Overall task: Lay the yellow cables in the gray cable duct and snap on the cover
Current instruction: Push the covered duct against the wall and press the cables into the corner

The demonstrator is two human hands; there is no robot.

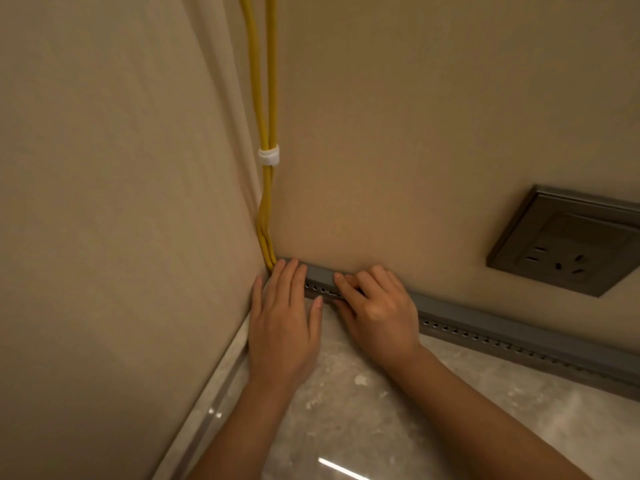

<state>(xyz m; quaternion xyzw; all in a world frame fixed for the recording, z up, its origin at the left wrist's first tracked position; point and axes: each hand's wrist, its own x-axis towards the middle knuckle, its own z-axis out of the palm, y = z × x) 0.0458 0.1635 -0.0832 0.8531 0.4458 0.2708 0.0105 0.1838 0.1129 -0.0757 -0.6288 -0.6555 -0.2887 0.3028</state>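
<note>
Two yellow cables (266, 126) run down the room corner, bound by a white strap (269, 156), and enter the left end of the gray cable duct (502, 332). The duct lies along the foot of the right wall, its perforated side facing me and its cover (320, 271) on top. My left hand (282, 323) lies flat with fingers together on the duct's corner end. Beside it, my right hand (377, 306) has curled fingers on top of the cover and the thumb under the duct's front. Inside the duct the cables are hidden.
A dark wall socket (568, 240) sits on the right wall above the duct. The beige left wall (121, 202) meets the right wall at the corner. A glossy marbled floor (381, 410) with a metal edge strip (214, 403) lies below my arms.
</note>
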